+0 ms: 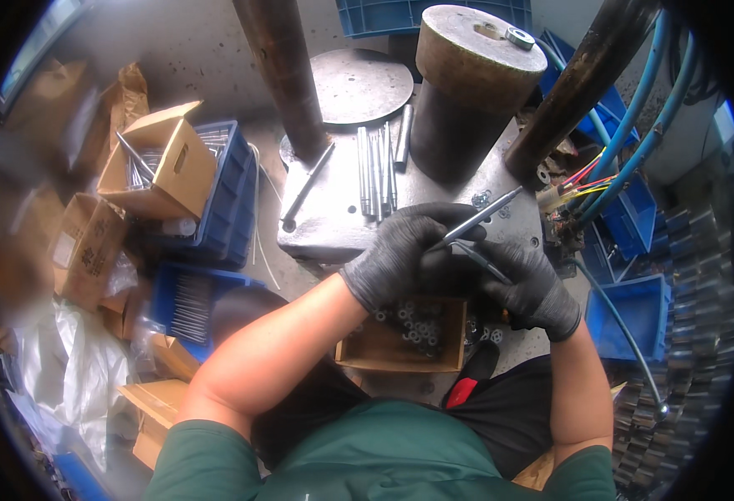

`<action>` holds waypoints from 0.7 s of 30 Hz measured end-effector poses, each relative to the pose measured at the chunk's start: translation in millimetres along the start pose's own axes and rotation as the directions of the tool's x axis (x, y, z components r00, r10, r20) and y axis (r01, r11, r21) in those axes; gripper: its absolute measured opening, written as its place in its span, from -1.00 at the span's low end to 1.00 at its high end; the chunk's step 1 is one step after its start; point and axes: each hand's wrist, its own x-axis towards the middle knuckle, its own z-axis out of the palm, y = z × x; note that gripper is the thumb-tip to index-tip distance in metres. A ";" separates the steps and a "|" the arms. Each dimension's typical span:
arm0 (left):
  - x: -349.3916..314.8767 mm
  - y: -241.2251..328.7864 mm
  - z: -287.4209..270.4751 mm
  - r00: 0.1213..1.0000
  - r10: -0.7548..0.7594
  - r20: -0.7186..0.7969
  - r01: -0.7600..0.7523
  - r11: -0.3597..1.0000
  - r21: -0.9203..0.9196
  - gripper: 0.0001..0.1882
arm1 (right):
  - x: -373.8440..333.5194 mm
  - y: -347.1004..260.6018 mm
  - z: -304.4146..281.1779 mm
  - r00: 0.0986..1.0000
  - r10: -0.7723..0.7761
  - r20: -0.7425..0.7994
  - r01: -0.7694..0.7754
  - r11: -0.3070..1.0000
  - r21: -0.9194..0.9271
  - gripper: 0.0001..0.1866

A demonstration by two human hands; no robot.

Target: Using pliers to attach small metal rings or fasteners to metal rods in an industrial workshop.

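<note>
Both my hands wear dark gloves and meet above the near edge of a steel machine table [317,238]. My left hand [396,255] is closed around a slim metal shaft [485,213] with a pointed end, which tilts up to the right. My right hand [534,288] grips a slim metal tool [482,260] just below the shaft; its exact kind is partly hidden by the fingers. Several similar shafts [375,171] lie side by side on the table, beside a short thicker rod [403,138]. Small metal rings [505,211] are scattered just beyond my hands.
A heavy steel cylinder [442,100] and two thick columns [283,75] rise from the table. Below my hands stands a cardboard box [400,361] with ring-shaped parts. Blue crates [233,200] and an open carton [162,188] of shafts are left; blue hoses [634,125] hang right.
</note>
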 end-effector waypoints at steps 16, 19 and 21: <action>1.8 -7.9 -12.5 0.999 -0.011 -0.046 0.005 0.991 -0.133 -0.38 | -21.9 -4.4 -28.1 0.840 0.347 0.417 -0.539 0.618 0.572 -0.60; 3.6 -5.9 -9.1 0.998 -0.031 -0.058 0.018 0.974 -0.225 -0.40 | -25.0 18.2 -9.4 0.956 0.189 -0.226 -0.164 0.978 0.127 -0.67; 3.7 -4.7 -6.5 0.999 -0.037 -0.036 0.027 0.968 -0.250 -0.41 | -25.8 33.8 -6.4 0.939 0.183 -0.290 -0.167 0.983 0.082 -0.68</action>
